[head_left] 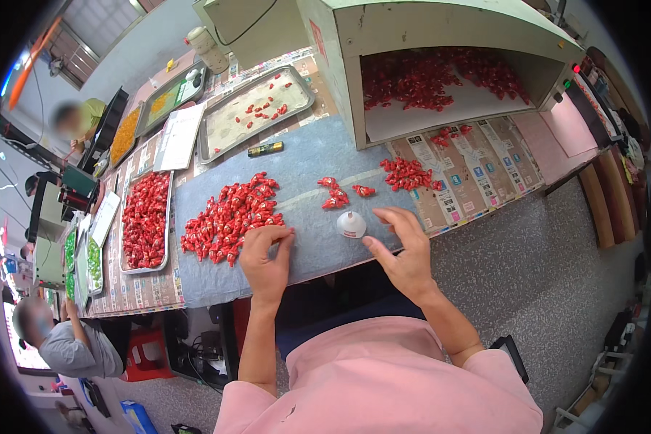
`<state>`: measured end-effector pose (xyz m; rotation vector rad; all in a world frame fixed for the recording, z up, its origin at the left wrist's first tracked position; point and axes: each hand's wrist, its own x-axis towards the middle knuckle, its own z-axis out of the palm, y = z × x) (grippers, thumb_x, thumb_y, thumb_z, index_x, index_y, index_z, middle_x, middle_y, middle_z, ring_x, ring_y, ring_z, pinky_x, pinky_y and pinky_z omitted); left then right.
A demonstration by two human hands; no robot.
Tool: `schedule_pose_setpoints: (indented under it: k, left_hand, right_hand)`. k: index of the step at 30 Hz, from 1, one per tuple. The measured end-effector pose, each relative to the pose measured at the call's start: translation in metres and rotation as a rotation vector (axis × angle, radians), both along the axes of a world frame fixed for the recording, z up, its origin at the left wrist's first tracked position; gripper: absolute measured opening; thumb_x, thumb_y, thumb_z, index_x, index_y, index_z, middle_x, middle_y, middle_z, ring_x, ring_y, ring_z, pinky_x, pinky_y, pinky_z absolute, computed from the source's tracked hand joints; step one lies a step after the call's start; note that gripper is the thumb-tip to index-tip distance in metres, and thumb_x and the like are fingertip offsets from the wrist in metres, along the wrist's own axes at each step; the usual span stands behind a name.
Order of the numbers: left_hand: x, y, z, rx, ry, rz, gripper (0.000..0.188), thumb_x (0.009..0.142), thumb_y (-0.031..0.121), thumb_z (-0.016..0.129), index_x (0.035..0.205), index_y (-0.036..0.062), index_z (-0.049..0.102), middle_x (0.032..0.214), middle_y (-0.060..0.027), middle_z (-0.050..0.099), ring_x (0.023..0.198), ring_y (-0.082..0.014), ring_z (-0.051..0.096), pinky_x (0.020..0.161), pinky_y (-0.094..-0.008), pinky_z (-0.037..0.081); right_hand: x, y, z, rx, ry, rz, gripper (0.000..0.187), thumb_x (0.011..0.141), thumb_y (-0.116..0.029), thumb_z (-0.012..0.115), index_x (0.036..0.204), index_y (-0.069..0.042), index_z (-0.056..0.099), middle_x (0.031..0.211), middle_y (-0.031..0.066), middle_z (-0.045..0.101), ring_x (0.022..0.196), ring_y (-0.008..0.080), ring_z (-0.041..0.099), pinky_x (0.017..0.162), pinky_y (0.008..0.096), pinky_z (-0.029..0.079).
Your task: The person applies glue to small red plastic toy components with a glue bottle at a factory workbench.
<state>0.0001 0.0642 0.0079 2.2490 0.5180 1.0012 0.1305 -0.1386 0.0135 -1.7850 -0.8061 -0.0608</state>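
My left hand is closed in a pinch at the right edge of a big heap of small red figures; what its fingertips hold, if anything, is too small to make out. A white cone-topped bottle stands on the blue-grey cloth between my hands. My right hand is beside it, thumb and fingers curved apart with nothing in them. Just beyond the bottle lie several loose red figures. A smaller red heap is further right, partly on the printed paper covering.
A metal tray full of red figures stands left. Behind are a tray with scattered red pieces and a black-gold cylinder. An open-fronted box with red pieces stands back right. Another person sits at far left.
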Motion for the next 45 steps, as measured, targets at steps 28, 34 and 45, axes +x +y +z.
schedule_pose_setpoints:
  k: [28,34,45]
  left_hand:
    - [0.043,-0.037,0.002,-0.939,-0.057,-0.403,0.018,0.091,0.003,0.064,0.109,0.0036,0.064,0.102,-0.0069,0.065,0.087,-0.0164,0.062,0.079,-0.0286,0.050]
    - [0.013,-0.043,-0.010,-1.343,-0.172,-0.597,0.025,0.094,0.005,0.063,0.118,0.0028,0.059,0.109,-0.0095,0.066,0.090,-0.0146,0.065,0.082,-0.0276,0.053]
    - [0.010,-0.055,-0.009,-1.412,-0.174,-0.499,0.023,0.091,0.004,0.067,0.113,0.0007,0.062,0.109,-0.0104,0.067,0.098,-0.0206,0.068,0.090,-0.0321,0.055]
  right_hand:
    - [0.005,-0.034,0.010,0.030,0.063,0.119,0.049,0.084,-0.024,0.075,0.125,-0.002,0.057,0.098,0.0133,0.061,0.084,0.0252,0.063,0.074,0.0329,0.050]
    - [-0.014,-0.040,0.020,0.214,0.377,0.058,0.047,0.071,-0.017,0.089,0.107,-0.003,0.063,0.095,0.0051,0.059,0.083,0.0158,0.060,0.072,0.0253,0.047]
    - [-0.015,-0.037,0.022,0.192,-0.041,0.082,0.039,0.067,-0.018,0.091,0.095,-0.007,0.067,0.086,0.0027,0.060,0.074,0.0147,0.054,0.066,0.0278,0.044]
